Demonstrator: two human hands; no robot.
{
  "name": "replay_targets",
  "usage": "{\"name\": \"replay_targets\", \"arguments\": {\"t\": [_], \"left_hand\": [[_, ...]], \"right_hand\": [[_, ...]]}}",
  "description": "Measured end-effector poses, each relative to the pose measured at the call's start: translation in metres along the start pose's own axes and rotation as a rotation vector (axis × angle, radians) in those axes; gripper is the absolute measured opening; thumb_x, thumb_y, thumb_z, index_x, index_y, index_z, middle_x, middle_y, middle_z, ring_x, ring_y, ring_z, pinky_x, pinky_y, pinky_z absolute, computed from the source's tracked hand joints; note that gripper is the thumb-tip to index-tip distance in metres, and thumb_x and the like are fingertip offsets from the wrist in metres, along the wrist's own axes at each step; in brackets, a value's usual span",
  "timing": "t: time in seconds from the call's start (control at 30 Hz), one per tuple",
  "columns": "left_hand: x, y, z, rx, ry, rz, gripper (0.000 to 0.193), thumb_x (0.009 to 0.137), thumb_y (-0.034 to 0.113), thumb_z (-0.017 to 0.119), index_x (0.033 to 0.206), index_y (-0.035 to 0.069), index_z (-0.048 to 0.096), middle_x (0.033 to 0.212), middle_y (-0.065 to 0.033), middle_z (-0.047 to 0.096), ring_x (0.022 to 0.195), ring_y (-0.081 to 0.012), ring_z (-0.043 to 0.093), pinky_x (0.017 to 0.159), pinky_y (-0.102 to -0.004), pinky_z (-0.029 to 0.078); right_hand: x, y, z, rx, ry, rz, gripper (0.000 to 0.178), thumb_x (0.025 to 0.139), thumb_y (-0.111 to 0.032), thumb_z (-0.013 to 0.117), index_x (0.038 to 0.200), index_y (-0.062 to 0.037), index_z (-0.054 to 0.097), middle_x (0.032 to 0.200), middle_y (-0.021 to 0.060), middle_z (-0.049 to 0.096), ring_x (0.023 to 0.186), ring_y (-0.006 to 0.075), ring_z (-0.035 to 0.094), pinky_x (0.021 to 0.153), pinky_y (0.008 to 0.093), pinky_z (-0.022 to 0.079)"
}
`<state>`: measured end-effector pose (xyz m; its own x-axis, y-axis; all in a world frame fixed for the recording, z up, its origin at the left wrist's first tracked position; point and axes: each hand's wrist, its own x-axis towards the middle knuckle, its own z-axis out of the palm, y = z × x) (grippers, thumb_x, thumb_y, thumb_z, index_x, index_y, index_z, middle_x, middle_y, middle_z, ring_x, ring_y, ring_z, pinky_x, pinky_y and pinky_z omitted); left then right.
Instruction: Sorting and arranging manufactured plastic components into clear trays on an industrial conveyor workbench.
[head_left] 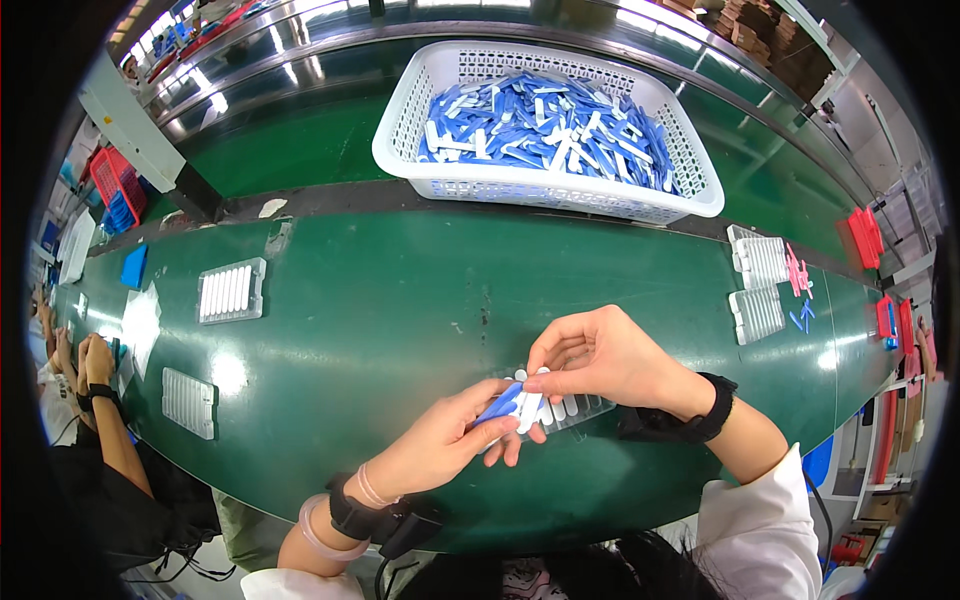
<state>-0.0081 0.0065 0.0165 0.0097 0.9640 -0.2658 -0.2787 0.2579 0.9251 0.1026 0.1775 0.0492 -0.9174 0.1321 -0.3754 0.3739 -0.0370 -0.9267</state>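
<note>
My left hand (450, 432) is closed round a small bunch of slim, flat blue and white plastic pieces (503, 402), fanned out past the fingertips. Thumb and fingers of my right hand (610, 362) pinch the upper end of a white plastic strip (530, 410) at that bunch. Beneath both hands a clear ribbed tray (596, 406) lies on the green table, with white strips in its slots. My hands hide part of this tray.
Beyond my hands stands a white basket (560, 192) heaped with blue and white pieces. Clear trays lie left (231, 290) and right (757, 315), beside small pink pieces (797, 270) and blue pieces (803, 316). A co-worker's hands (97, 362) are at far left.
</note>
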Motion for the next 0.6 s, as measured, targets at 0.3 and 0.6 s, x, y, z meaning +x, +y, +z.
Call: {"name": "replay_targets", "arguments": {"t": [0.3, 0.6], "left_hand": [[-0.001, -0.005, -0.006, -0.010, 0.016, -0.003, 0.022, 0.091, 0.012, 0.039, 0.108, -0.001, 0.046, 0.089, -0.0060, 0.057, 0.069, -0.0101, 0.054, 0.060, -0.0222, 0.044], [0.002, -0.014, -0.005, -0.449, 0.208, 0.064, 0.030, 0.089, 0.006, 0.043, 0.118, -0.003, 0.042, 0.106, -0.0064, 0.053, 0.097, -0.0133, 0.052, 0.084, -0.0281, 0.043]], "right_hand": [[-0.004, -0.007, -0.007, -0.018, 0.290, -0.193, 0.014, 0.073, -0.004, 0.065, 0.083, 0.0041, 0.060, 0.074, 0.0080, 0.062, 0.062, 0.0091, 0.058, 0.058, 0.0214, 0.047], [-0.011, 0.022, 0.038, -1.470, 0.246, -1.217, 0.023, 0.059, -0.010, 0.055, 0.075, 0.0056, 0.056, 0.085, 0.0150, 0.053, 0.080, 0.0230, 0.054, 0.066, 0.0301, 0.050]]}}
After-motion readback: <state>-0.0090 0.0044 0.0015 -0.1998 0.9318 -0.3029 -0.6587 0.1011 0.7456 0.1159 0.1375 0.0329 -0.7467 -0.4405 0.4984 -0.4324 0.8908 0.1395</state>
